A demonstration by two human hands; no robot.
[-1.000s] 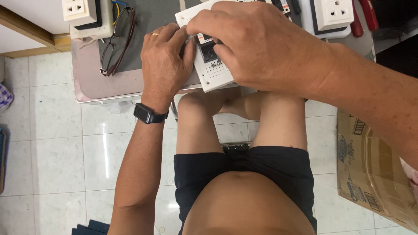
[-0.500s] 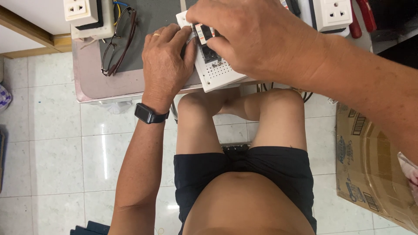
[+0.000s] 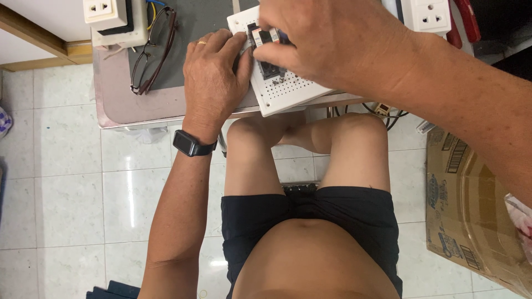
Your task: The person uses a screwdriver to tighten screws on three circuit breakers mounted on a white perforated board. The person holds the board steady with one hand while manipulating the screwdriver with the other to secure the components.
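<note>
Right hand (image 3: 332, 41): fingers bunched and closed, the fingertips (image 3: 266, 52) pinching a small black module with a white and red label (image 3: 263, 36). The module sits at the top of the dark rectangular opening (image 3: 271, 69) in a white perforated plastic plate (image 3: 293, 91); whether it is fully seated in that opening cannot be told, since the fingers cover its lower edge. The pinch therefore lies directly over the upper left part of the plate, with the module between the fingertips and the plate face.

Left hand (image 3: 213, 75): laid palm down just beside the plate's left edge, fingers loosely curled, the fingertips touching the plate's upper left corner and lying against the module from the left. It presses rather than grasps; nothing is enclosed in it. A gold ring shows on one finger, and a black smartwatch (image 3: 191, 144) is on the wrist.

The plate lies tilted on the near edge of a low table (image 3: 138, 111), its lower right corner overhanging the edge above the person's bare knees. The table top carries a dark grey mat (image 3: 205, 19).

Outward from the work: a pair of spectacles (image 3: 152, 50) lies folded on the mat to the left of the left hand, apart from it. A white wall socket unit (image 3: 108, 16) stands at the table's upper left corner (partly cut off by the frame). Another white socket plate (image 3: 426, 14) lies at upper right, beyond the right forearm. A cardboard box (image 3: 471, 205) stands on the tiled floor (image 3: 66, 194) at the right.
</note>
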